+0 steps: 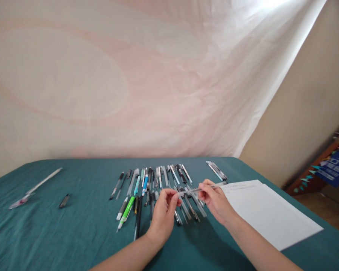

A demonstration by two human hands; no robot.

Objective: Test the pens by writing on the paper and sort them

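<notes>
Between both hands, above the rows of pens, is a thin translucent pen point(192, 189), held nearly level. My left hand point(164, 211) pinches its left end with thumb and fingers. Farther along, my right hand point(213, 198) grips it, and the pen's right end sticks out past the fingers toward the paper. Below lie several clear and dark pens point(190, 206), partly hidden by my hands. Left of my left hand are a bright green pen point(126, 212), a blue and white pen point(145, 182) and a long black pen point(138, 216).
White paper sheets point(271, 210) with faint writing lie at the right. A small group of pens point(216, 170) rests behind them. On the left are a dark pen cap point(63, 201) and a long white stick in a clear wrapper point(43, 180). A green cloth point(87, 241) covers the table.
</notes>
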